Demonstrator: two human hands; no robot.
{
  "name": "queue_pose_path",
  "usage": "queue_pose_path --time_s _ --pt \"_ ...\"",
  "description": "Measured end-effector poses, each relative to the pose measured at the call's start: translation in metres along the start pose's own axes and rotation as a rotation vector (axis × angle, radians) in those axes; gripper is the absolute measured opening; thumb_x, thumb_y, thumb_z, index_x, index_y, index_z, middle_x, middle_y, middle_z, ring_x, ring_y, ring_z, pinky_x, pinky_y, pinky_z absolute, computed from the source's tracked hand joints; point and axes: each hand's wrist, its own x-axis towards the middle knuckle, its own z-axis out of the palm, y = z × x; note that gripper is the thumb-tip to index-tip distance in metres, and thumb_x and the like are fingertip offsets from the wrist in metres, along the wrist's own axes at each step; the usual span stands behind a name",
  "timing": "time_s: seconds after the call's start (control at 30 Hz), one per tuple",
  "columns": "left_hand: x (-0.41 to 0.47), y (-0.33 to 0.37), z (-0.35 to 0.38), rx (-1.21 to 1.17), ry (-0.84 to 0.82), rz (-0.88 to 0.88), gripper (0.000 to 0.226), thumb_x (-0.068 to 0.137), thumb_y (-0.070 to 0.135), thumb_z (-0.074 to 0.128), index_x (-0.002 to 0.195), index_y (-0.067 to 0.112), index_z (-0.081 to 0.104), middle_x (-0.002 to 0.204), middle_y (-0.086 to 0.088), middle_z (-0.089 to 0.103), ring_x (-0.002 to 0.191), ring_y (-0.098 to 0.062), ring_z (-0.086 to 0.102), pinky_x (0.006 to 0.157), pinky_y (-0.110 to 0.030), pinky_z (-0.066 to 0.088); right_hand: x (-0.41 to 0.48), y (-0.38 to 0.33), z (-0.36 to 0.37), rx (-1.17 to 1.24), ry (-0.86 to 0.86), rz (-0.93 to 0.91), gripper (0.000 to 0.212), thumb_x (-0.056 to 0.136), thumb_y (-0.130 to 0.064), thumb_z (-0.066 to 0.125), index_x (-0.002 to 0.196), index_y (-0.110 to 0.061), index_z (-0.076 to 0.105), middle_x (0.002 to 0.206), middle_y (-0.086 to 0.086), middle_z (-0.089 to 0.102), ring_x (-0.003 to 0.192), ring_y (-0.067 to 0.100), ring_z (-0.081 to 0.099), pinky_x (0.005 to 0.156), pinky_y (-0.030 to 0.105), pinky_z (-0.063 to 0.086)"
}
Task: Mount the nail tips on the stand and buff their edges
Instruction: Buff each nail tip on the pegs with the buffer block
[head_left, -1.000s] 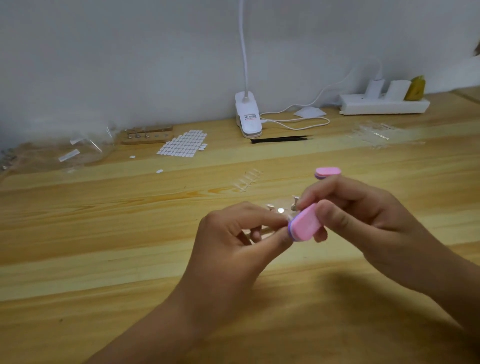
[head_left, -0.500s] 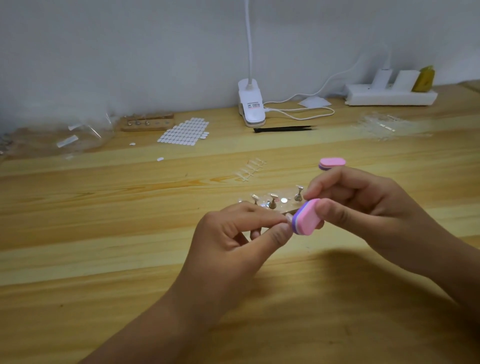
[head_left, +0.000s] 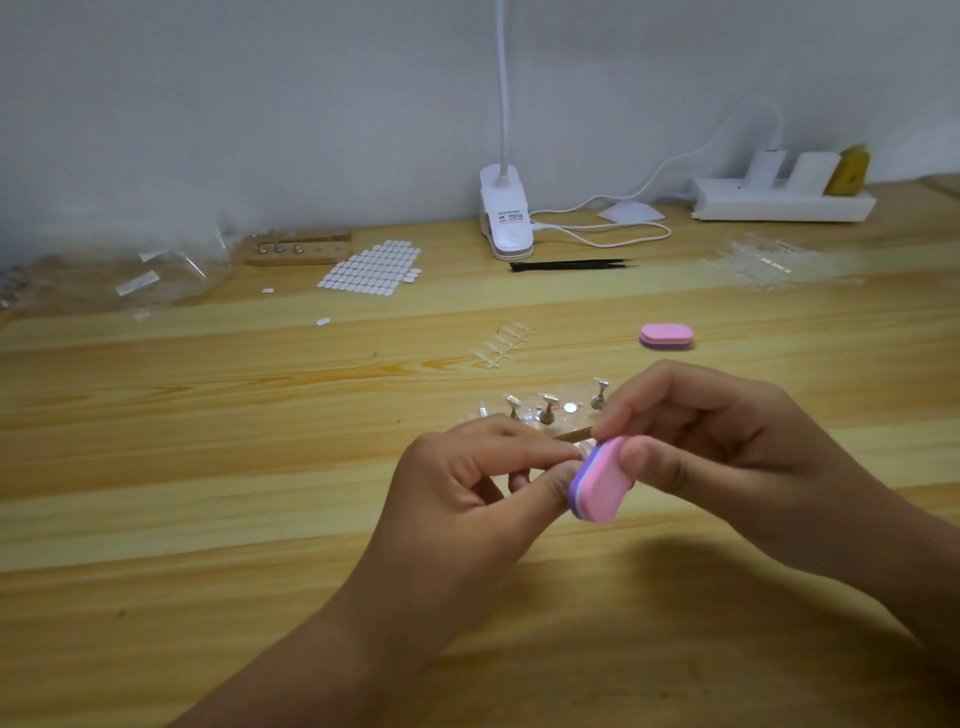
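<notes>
Close work at your wooden table (head_left: 208, 519).
Your right hand (head_left: 727, 447) and left hand (head_left: 467, 499) meet just in front of the stand (head_left: 566, 428), the right pinching a pink buffer (head_left: 600, 480), the left pinching a clear nail tip (head_left: 586, 446) against it.

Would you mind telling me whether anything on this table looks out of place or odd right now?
Only minor things: a loose sticker and a second one lie on the table apart from the sticker sheet, and the stand has one bare round spot among its pegs. Nothing looks spilled or broken.
</notes>
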Motion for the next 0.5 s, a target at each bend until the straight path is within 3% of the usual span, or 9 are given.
queue_pose_path --time_s 0.13,0.2,0.33,0.43,0.5 --pt "0.001 -0.001 -0.001 -0.003 0.015 -0.009 0.009 0.077 0.026 0.075 0.084 0.023 0.081 0.079 0.001 0.072 0.073 -0.025 0.059 0.059 -0.041 0.045 0.002 -0.002 -0.01 -0.032 0.069 0.004 0.01 0.088 -0.02 0.064 0.095 -0.016 0.07 0.084 0.004 0.074 0.076 0.016 0.065 0.078 0.02 0.054" --pt "0.0 -0.001 -0.001 0.001 0.007 -0.004 0.01 0.077 0.026 0.075 0.084 0.023 0.081 0.079 0.0 0.072 0.071 -0.023 0.059 0.058 -0.037 0.045 0.001 -0.001 -0.007 -0.019 0.049 0.019 0.012 0.087 -0.019 0.064 0.096 -0.016 0.07 0.084 0.003 0.073 0.076 0.016 0.065 0.074 0.021 0.054" --pt "0.0 -0.001 0.0 0.0 0.014 -0.001 0.011 0.077 0.028 0.075 0.085 0.024 0.081 0.078 -0.002 0.072 0.073 -0.027 0.058 0.059 -0.042 0.044 0.0 -0.001 -0.002 0.004 -0.006 0.025 0.019 0.093 -0.031 0.067 0.1 -0.014 0.067 0.087 0.003 0.073 0.08 0.015 0.067 0.075 0.022 0.054" --pt "0.0 -0.002 -0.001 -0.004 0.016 -0.008 0.009 0.077 0.027 0.075 0.084 0.024 0.081 0.079 -0.003 0.072 0.073 -0.027 0.057 0.058 -0.043 0.044 0.001 -0.001 -0.011 0.022 0.099 0.057 0.014 0.088 -0.02 0.067 0.096 -0.009 0.064 0.083 0.012 0.073 0.077 0.019 0.067 0.077 0.022 0.055" --pt "0.0 -0.002 -0.002 -0.006 0.008 -0.006 0.01 0.077 0.029 0.076 0.084 0.025 0.081 0.08 -0.004 0.072 0.072 -0.028 0.056 0.056 -0.041 0.042 0.001 0.001 -0.007 0.06 0.062 0.078 0.011 0.087 -0.018 0.067 0.091 -0.008 0.063 0.081 0.01 0.072 0.076 0.018 0.067 0.074 0.021 0.055"
